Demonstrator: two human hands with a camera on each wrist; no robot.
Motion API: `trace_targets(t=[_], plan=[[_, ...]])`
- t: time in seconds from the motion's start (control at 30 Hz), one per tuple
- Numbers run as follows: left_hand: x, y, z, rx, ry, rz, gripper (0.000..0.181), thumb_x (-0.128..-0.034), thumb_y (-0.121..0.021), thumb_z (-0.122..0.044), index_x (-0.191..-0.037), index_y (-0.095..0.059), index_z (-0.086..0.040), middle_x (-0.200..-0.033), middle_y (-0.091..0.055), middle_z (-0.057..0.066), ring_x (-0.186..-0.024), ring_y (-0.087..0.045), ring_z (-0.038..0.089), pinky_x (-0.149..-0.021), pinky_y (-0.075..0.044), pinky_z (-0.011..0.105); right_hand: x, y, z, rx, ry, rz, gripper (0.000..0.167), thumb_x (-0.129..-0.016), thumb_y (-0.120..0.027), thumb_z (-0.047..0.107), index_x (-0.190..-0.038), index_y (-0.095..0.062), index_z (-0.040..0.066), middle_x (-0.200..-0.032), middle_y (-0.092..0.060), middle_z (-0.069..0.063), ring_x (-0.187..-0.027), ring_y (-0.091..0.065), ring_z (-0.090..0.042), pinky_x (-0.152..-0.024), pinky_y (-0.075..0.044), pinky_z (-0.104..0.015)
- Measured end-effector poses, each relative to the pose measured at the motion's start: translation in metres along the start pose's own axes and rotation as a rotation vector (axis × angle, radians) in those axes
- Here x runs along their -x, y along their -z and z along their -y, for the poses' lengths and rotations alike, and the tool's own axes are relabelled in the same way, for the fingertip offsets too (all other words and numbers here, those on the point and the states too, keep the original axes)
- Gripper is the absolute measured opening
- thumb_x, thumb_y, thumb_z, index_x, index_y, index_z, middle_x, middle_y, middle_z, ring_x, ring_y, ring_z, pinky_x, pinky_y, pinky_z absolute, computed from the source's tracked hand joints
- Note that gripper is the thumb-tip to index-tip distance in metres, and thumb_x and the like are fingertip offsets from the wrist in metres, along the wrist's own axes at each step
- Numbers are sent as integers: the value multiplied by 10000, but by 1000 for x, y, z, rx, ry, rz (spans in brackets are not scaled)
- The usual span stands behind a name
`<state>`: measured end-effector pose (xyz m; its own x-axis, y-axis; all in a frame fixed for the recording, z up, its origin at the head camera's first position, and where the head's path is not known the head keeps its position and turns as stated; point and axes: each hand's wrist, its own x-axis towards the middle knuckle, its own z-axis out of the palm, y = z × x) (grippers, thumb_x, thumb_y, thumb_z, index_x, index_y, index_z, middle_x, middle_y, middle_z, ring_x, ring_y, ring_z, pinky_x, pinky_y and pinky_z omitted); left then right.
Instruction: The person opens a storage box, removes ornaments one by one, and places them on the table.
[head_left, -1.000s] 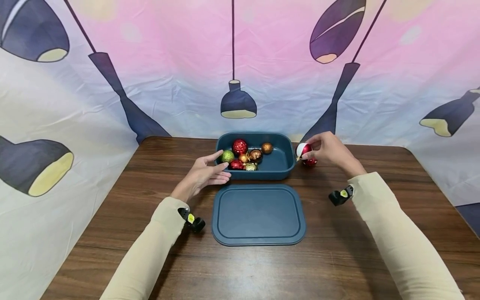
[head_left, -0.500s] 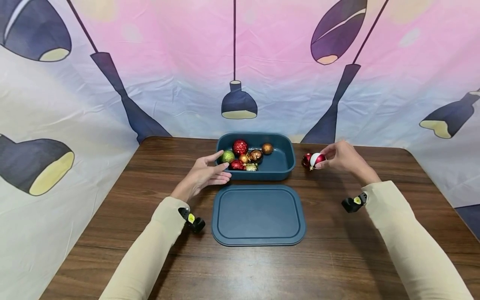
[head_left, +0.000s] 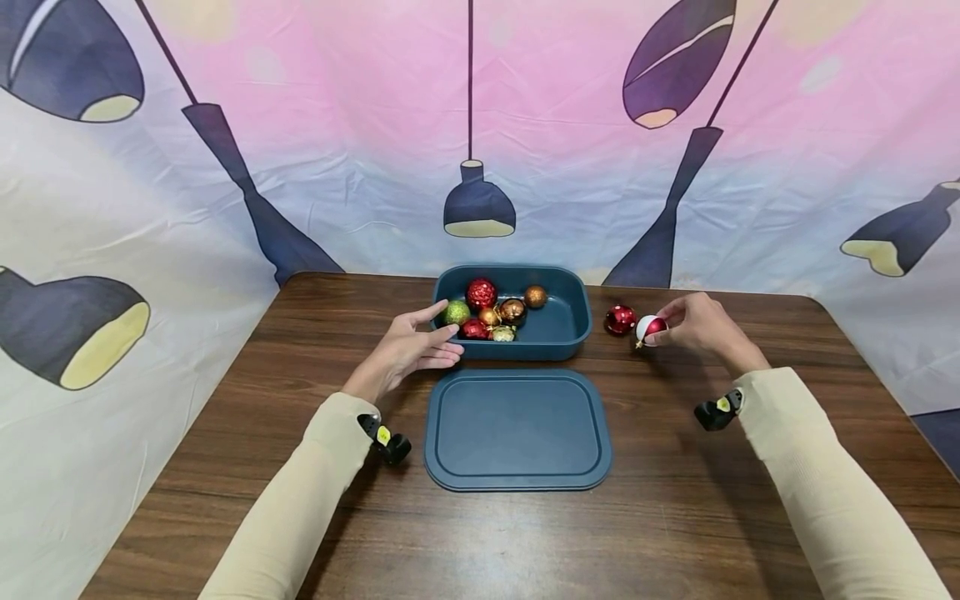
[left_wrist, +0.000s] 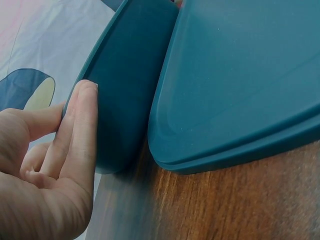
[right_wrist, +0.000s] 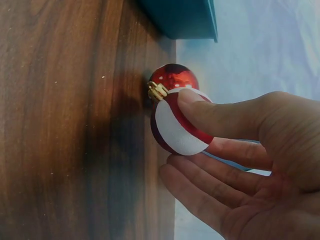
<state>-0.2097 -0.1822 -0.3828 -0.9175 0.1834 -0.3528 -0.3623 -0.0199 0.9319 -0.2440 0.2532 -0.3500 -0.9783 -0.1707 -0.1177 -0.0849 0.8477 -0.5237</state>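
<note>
My right hand (head_left: pixel 701 327) pinches a red-and-white striped Christmas ball (head_left: pixel 651 330) between thumb and fingers, right of the box. Its gold cap shows in the right wrist view, where the striped ball (right_wrist: pixel 182 122) partly covers a shiny red ball (right_wrist: pixel 175 76). That red ball (head_left: pixel 620 320) lies on the table between the box and my right hand. My left hand (head_left: pixel 405 346) rests its fairly straight fingers against the left front corner of the blue plastic box (head_left: pixel 555 351). Several Christmas balls sit inside, among them a green one (head_left: pixel 456 312) and a large red one (head_left: pixel 481 293).
The box's blue lid (head_left: pixel 517 429) lies flat on the wooden table (head_left: pixel 525 542), just in front of the box. Behind the table's far edge hangs a cloth (head_left: pixel 360 192) printed with lamps.
My right hand has moved right and a little toward me with the striped ball, away from the box. The red ball beside it is now fully visible. My left hand has stayed put.
</note>
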Motion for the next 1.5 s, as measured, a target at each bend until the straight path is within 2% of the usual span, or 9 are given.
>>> trace_targets(t=[0.4, 0.6, 0.87, 1.1, 1.3, 1.5], plan=[[0, 0, 0, -1, 2, -4, 695, -1004, -669, -207, -1604, -326, -284, -940, -756, 181, -772, -759, 213, -754, -634, 332, -3, -5, -11, 12, 27, -15, 524, -792, -875, 255, -1125, -687, -103, -1030, -724, -231, -1013, -623, -403, -878, -500, -553], [0, 0, 0, -7, -3, 1, 696, -1006, -667, -213, -1606, -321, -282, -943, -756, 183, -777, -760, 215, -759, -633, 332, -3, -7, -12, 4, 12, -3, 532, -809, -867, 257, -1144, -676, -110, -1022, -727, -237, -1015, -634, -415, -872, -516, -543], [-1, 1, 0, 6, 4, 1, 693, -1010, -661, -204, -1607, -318, -286, -931, -756, 178, -770, -759, 216, -753, -634, 330, -3, -4, -11, -12, 12, 0, 481, -833, -843, 216, -1150, -678, -104, -1077, -719, -248, -1032, -649, -411, -890, -525, -533], [-2, 0, 0, 9, 7, -9, 701, -1002, -675, -198, -1605, -329, -284, -939, -755, 192, -763, -760, 217, -750, -635, 332, -2, 4, -4, -14, -1, 26, 488, -881, -795, 203, -1223, -646, -110, -1194, -666, -294, -1114, -604, -456, -911, -522, -558], [-2, 0, 0, -1, 6, -9, 698, -1004, -671, -202, -1606, -327, -283, -937, -756, 187, -768, -761, 217, -750, -634, 328, -8, 9, 3, 11, 45, 17, 478, -885, -771, 158, -1236, -636, -137, -1215, -642, -321, -1157, -573, -471, -960, -499, -577], [-1, 0, 0, -5, 7, -4, 701, -1002, -674, -210, -1606, -326, -287, -945, -755, 189, -773, -761, 218, -756, -632, 328, -12, 14, 19, 30, 61, 21, 547, -877, -799, 222, -1259, -625, -128, -1241, -627, -330, -1143, -585, -466, -958, -497, -595]])
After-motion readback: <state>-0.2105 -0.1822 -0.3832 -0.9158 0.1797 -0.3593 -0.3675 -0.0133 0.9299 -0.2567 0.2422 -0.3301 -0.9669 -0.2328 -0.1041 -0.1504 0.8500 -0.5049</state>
